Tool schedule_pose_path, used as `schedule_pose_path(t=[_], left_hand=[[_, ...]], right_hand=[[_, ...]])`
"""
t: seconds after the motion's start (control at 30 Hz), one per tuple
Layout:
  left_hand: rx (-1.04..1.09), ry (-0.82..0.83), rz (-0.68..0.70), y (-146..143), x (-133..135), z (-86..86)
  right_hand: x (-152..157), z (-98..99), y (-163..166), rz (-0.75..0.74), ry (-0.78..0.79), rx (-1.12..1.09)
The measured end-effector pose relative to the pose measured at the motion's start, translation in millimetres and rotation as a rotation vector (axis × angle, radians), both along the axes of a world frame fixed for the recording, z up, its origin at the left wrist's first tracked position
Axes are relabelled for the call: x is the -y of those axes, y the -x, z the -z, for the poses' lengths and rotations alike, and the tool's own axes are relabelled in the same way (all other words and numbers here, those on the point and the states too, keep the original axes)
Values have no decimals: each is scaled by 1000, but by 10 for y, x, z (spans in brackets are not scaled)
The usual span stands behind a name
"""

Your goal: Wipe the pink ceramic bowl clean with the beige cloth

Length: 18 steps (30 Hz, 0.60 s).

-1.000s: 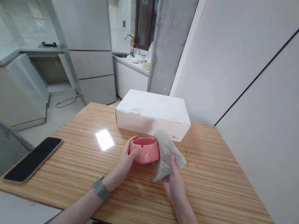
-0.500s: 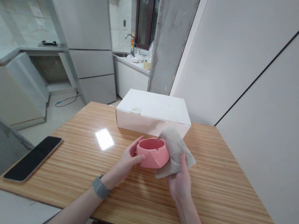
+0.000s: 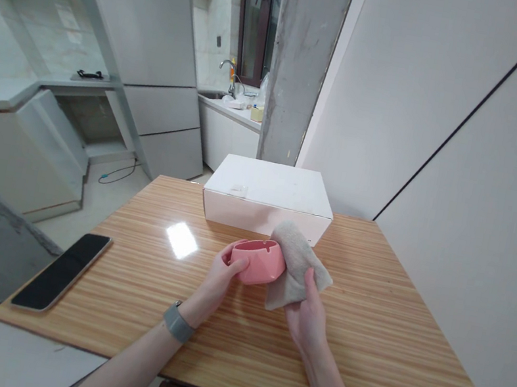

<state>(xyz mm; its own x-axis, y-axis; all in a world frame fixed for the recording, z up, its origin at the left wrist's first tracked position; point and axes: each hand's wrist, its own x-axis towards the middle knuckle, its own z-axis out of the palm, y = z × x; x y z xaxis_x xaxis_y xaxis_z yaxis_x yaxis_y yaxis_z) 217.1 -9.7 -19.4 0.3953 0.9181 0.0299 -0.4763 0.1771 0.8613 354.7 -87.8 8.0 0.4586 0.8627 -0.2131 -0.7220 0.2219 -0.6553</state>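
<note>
A pink faceted ashtray (image 3: 261,268) with notches in its rim is held above the table by my left hand (image 3: 219,278), thumb on the near wall and fingers around the left side. It leans so that less of its inside shows. My right hand (image 3: 307,312) grips a grey cloth (image 3: 298,266), with the thumb on top and the other fingers mostly hidden beneath. The cloth lies against the ashtray's right side. A grey watch band circles my left wrist.
Behind my hands a white box (image 3: 271,182) stands on the wooden table (image 3: 391,350). A black phone (image 3: 62,272) lies near the left edge. Beyond are a fridge (image 3: 140,12), a sink counter and a concrete pillar (image 3: 306,62); a white wall borders the right.
The ashtray has shifted slightly left and tipped, its opening now looking narrower. The cloth has moved a little left with it, staying against its right side.
</note>
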Motion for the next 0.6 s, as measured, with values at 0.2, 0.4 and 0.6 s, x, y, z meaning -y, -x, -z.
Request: schedule_pose_path(t=[0.2, 0.4, 0.6], left_hand=[[-118, 6, -205, -5, -18, -16], [-112, -23, -145, -8, 35, -61], [86, 111, 47, -52, 30, -25]], right_hand=[[22, 42, 61, -20, 51, 11], [7, 103, 59, -2, 116, 48], [1, 73, -36, 75, 64, 51]])
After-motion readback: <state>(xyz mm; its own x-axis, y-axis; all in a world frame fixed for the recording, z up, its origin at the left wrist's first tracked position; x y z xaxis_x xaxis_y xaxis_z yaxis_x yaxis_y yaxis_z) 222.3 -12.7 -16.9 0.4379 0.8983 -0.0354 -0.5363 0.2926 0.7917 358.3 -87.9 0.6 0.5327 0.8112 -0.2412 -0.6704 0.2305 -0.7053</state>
